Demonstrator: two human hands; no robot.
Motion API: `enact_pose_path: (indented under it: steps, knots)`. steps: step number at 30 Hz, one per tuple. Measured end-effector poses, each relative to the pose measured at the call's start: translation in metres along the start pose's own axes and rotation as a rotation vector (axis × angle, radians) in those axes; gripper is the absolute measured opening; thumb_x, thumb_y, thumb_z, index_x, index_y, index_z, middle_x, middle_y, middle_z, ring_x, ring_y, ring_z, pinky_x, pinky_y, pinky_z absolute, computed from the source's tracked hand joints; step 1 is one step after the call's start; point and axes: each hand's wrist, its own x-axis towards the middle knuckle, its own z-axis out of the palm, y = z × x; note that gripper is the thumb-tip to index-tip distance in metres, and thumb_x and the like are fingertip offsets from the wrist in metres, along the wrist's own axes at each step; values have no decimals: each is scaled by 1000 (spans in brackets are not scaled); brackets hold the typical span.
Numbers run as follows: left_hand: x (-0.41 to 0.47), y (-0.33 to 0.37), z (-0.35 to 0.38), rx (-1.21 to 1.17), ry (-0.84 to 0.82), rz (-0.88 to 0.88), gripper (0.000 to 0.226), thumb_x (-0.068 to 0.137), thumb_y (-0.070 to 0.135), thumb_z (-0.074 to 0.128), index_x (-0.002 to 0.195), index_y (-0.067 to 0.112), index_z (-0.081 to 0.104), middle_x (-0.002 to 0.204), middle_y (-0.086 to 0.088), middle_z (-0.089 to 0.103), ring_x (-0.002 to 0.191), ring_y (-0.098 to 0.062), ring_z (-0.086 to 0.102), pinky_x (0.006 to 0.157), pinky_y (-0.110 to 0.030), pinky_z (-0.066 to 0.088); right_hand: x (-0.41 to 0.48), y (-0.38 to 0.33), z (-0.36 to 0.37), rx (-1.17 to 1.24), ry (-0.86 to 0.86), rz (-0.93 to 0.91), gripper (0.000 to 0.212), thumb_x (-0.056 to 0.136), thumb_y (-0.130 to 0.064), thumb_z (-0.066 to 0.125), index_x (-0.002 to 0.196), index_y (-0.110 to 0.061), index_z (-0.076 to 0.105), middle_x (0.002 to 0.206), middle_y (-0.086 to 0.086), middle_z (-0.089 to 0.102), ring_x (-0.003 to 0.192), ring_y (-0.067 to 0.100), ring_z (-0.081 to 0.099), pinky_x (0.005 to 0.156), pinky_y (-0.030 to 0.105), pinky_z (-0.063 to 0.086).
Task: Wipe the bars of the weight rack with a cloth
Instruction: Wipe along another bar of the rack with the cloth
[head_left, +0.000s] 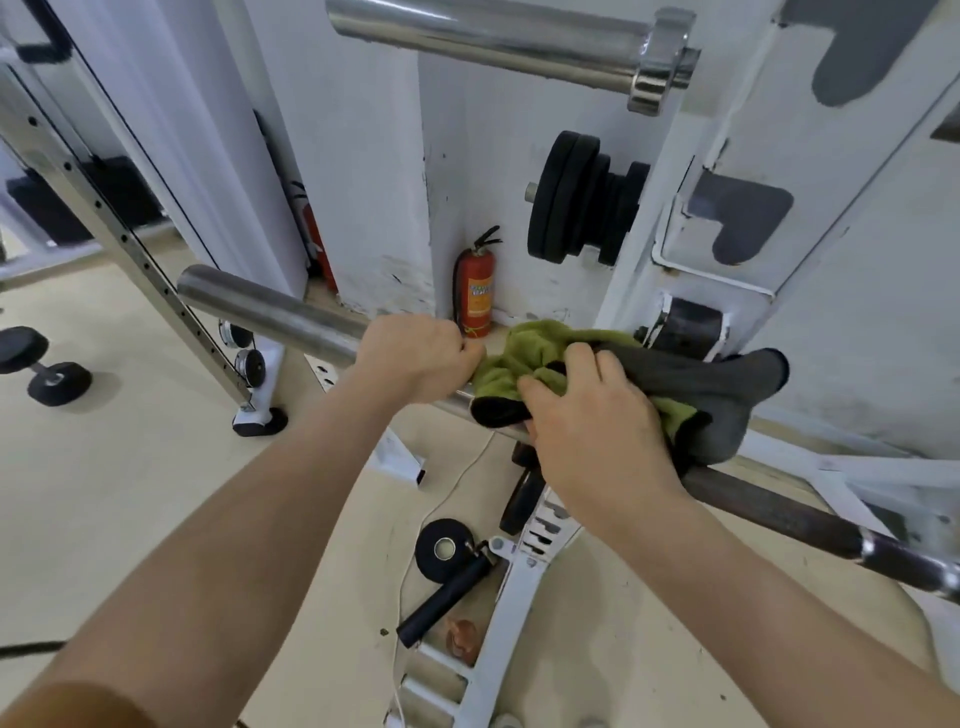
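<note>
Hands (587, 415) bunch fuzzy green-grey cloth (545, 358) on steel bar (270, 312).

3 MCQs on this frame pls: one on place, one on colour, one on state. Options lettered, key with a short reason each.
1. Where is the fire extinguisher?
A. On the floor in the wall corner behind the bar
B. Hung on the rack
C. Beside the dumbbell

2. What colours is the cloth?
A. All white
B. Green and dark grey
C. Red and blue

3. What is the left hand doing?
A. Hanging free
B. Lifting a weight plate
C. Closed in a grip on the bar

Key: 1 A, it stands in the corner beyond the bar. 2 B, a green side and a grey side both show. 3 C, its fingers wrap the bar while the right hand presses the cloth onto it.
</note>
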Motion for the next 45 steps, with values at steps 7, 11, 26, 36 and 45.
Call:
enact_pose_path:
  steps: [7,11,26,36,45]
  knots:
    - [26,4,-21,-525,-755,-252,41,89,38,38,90,5,62,69,-15,68,57,-28,61,60,-31,46,-30,-4,-24,164,-332,-183,6,83,-32,65,83,-26,68,103,3,43,64,23,55,47,27,37]
    - [21,0,-16,-366,14,-118,37,91,42,38,73,15,55,76,-5,64,75,-26,58,58,-31,37,-15,-4,-36,160,-212,-98,10,84,-32,64,93,-29,68,101,0,46,73,22,57,51,28,43]
    - [5,6,-6,-288,-48,-48,64,91,65,15,99,27,66,95,0,66,97,-25,60,80,-37,41,-9,2,-45,161,-8,35,12,78,-38,64,75,-28,68,91,0,50,51,18,44,44,23,33]
    - [-13,19,-1,-169,69,-174,51,96,50,25,68,20,54,86,-9,65,82,-29,56,75,-38,35,-32,-12,-17,51,-211,-98,35,50,-16,85,48,-20,50,72,7,50,34,19,28,42,18,9]
    - [-39,12,15,-310,384,-186,32,91,50,43,91,30,67,104,5,65,106,-23,57,102,-46,34,0,-29,-34,8,-446,-351,7,90,-22,53,88,-20,59,87,0,53,70,24,51,51,26,29]
